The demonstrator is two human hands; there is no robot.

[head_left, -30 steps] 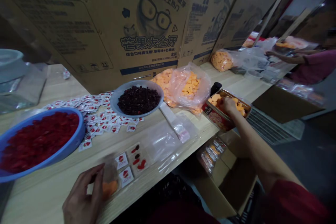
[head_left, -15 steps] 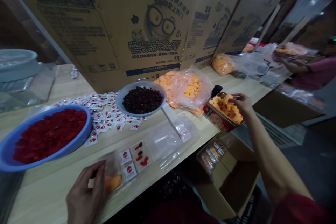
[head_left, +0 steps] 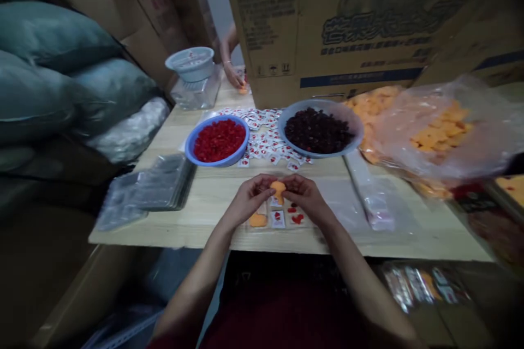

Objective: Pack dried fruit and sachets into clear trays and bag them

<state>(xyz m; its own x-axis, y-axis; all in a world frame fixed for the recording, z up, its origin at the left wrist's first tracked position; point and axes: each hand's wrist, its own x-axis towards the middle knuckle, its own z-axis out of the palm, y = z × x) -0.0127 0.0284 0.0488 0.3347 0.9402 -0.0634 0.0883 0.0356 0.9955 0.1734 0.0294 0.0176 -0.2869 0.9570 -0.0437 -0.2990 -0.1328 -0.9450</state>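
The scene is dim and soft, lit by diffuse indoor light from no visible source, brightest on the pale wooden tabletop (head_left: pixel 204 232) and falling into deep shadow on the grey-green sacks (head_left: pixel 49 71) at the left and in the lower corners. A faint sheen lies on the clear plastic bag (head_left: pixel 446 131), and the small orange piece (head_left: pixel 278 191) looks fairly sharp, while the shiny packets (head_left: pixel 421 286) at lower right are blurred and the wide lens bends the brown cardboard carton (head_left: pixel 347 27) near the frame edge.
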